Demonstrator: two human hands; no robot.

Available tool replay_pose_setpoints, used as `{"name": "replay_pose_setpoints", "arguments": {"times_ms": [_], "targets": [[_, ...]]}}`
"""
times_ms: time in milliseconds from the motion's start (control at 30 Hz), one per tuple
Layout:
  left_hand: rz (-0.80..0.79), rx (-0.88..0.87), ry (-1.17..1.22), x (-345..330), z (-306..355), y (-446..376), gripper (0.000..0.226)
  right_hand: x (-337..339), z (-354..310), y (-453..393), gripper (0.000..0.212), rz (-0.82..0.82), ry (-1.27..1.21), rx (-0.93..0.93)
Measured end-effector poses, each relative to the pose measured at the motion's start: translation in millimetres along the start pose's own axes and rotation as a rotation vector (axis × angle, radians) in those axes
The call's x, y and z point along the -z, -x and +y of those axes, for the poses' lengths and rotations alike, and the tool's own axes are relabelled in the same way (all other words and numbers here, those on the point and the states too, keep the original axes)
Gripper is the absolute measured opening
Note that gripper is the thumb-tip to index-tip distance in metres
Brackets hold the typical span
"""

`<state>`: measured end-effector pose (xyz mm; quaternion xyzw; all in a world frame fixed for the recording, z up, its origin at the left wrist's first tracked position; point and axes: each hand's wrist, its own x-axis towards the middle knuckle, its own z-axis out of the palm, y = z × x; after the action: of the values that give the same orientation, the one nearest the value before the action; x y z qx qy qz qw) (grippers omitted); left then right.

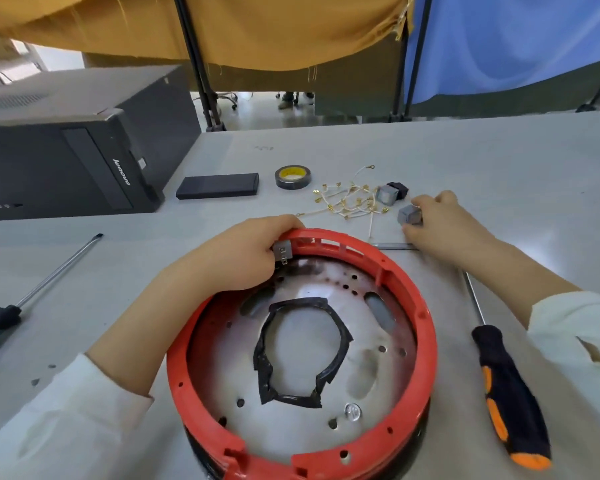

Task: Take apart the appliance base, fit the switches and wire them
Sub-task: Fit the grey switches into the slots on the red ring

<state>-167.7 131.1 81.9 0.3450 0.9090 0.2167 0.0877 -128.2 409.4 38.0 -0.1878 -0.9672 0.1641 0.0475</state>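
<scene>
The round appliance base (426, 327), a red plastic ring around a metal plate with a black-taped central hole, lies upturned at the table's near edge. My left hand (236, 258) grips its far rim, thumb pressed on a grey switch (283, 251) seated in the rim. My right hand (440, 226) reaches past the base and closes on a loose grey switch (408, 215) on the table. Another grey and black switch (390, 192) lies just beyond. A tangle of white wires with brass terminals (350, 202) sits left of the loose switches.
A black-and-orange screwdriver (506, 393) lies right of the base, under my right forearm. Another screwdriver (32, 292) lies at the left. A roll of black tape (292, 177), a flat black box (218, 185) and a black computer tower (66, 143) stand farther back.
</scene>
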Motion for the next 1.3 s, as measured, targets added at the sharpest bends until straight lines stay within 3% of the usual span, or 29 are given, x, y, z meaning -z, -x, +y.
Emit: {"name": "replay_pose_setpoints", "arguments": {"times_ms": [167, 433, 533, 600, 667, 733, 833, 1000, 1167, 1300], "targets": [[-0.010, 0.013, 0.020, -0.4, 0.7, 0.4, 0.052, -7.5, -4.0, -2.1, 0.037, 0.135, 0.172, 0.049], [-0.046, 0.027, 0.025, 2.0, 3.3, 2.5, 0.047, -8.6, -9.2, -10.8, 0.041, 0.056, 0.061, 0.054], [-0.069, 0.028, 0.045, 3.0, 4.4, 3.6, 0.037, -1.3, -14.7, -8.4, 0.039, 0.115, -0.160, 0.103], [-0.066, 0.020, 0.057, 2.4, 2.2, 2.0, 0.027, 8.2, -26.8, -2.1, 0.036, 0.115, -0.465, 0.159], [-0.052, -0.002, 0.040, 2.1, -0.2, 0.5, 0.020, 18.7, -44.8, 8.5, 0.036, -0.024, -0.773, 0.242], [-0.052, -0.010, 0.051, 2.7, -2.0, -0.3, 0.021, 24.3, -62.3, 17.7, 0.039, -0.158, -0.901, 0.323], [-0.065, 0.000, 0.149, 4.3, -3.5, 0.3, 0.027, 25.1, -82.9, 26.8, 0.041, -0.228, -0.963, 0.399], [-0.007, 0.019, 0.498, 2.7, -9.2, 0.8, 0.063, 14.0, -102.3, 36.6, 0.040, -0.159, -0.981, 0.535], [0.072, -0.032, 0.747, 4.2, -13.0, 0.2, 0.041, 5.3, -104.2, 37.5, 0.037, -0.088, -0.922, 0.643], [0.166, -0.043, 0.794, 5.2, -13.1, 1.4, 0.039, 1.7, -102.4, 34.7, 0.040, -0.171, -0.998, 0.659]]}}
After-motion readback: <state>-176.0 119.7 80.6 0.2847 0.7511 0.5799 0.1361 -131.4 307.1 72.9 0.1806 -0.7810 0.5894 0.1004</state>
